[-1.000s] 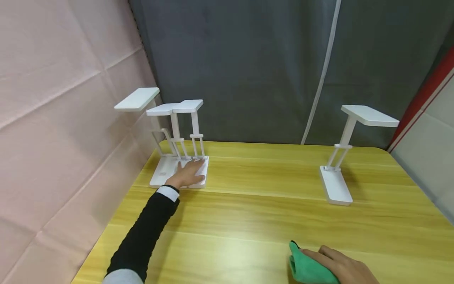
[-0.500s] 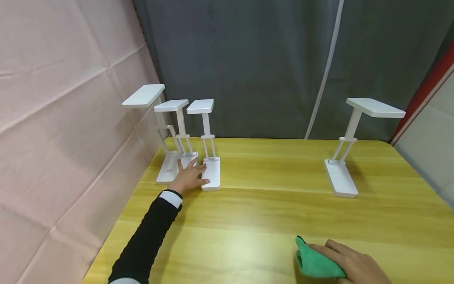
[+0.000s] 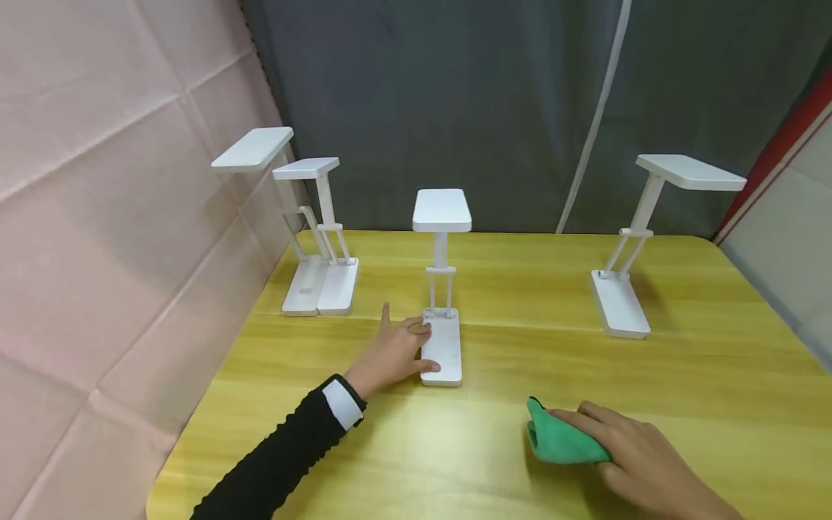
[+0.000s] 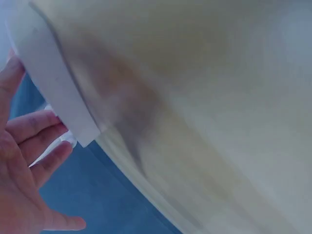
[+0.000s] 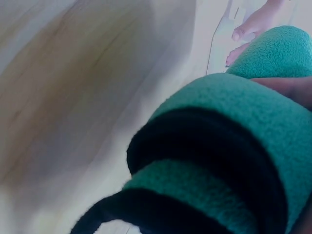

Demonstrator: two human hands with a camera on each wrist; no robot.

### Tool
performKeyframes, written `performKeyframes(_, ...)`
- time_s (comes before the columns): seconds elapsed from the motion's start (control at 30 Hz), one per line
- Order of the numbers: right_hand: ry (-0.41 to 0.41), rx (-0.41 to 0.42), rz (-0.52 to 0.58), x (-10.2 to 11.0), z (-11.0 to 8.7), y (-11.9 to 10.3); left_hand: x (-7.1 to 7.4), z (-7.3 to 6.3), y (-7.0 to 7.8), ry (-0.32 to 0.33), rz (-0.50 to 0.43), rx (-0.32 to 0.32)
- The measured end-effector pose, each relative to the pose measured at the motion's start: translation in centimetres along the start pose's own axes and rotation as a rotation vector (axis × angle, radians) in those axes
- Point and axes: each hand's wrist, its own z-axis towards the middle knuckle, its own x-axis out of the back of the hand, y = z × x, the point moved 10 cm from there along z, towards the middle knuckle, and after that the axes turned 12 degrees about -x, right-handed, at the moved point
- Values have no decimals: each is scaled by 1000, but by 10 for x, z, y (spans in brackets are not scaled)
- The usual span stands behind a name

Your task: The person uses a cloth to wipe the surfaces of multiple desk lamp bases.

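In the head view my left hand (image 3: pixel 393 354) touches the left side of the base of a white desk lamp (image 3: pixel 443 347) near the table's middle. Its thumb lies over the base's near end, and its little finger sticks out free. The left wrist view shows these fingers nearly straight against the pale base edge (image 4: pixel 58 83). At the lower right, my right hand (image 3: pixel 630 448) grips a folded green cloth (image 3: pixel 562 437) with dark edging. Close up in the right wrist view, the cloth (image 5: pixel 234 102) hides most of that hand.
Two more white lamps stand side by side at the back left, one a left lamp (image 3: pixel 253 149) and the other its neighbour (image 3: pixel 338 289). Another white lamp (image 3: pixel 620 307) stands right. The wooden table (image 3: pixel 520 289) meets a dark curtain (image 3: pixel 422 108) behind and pink fabric (image 3: pixel 130 217) left.
My left hand has moved right and nearer, and one lamp has slid with it from the left group to the middle. The right hand still holds the cloth.
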Motion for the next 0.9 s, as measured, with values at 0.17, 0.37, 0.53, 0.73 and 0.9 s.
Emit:
performKeyframes(0.17, -6, 35, 18, -1, 8, -4, 3, 6, 39, 26, 62, -58)
performKeyframes(0.37, -67, 30, -29, -9, 46, -14, 4, 6, 72, 66, 143, -123)
performKeyframes(0.53, -15, 130, -150, -16, 93, -35, 2, 1, 70, 32, 112, -101)
performKeyframes(0.73, 180, 273, -426, -33, 118, -50, -5, -6, 60, -93, 19, -66)
performKeyframes(0.9, 188, 256, -453, -47, 117, -46, -3, -3, 59, -107, 30, -68)
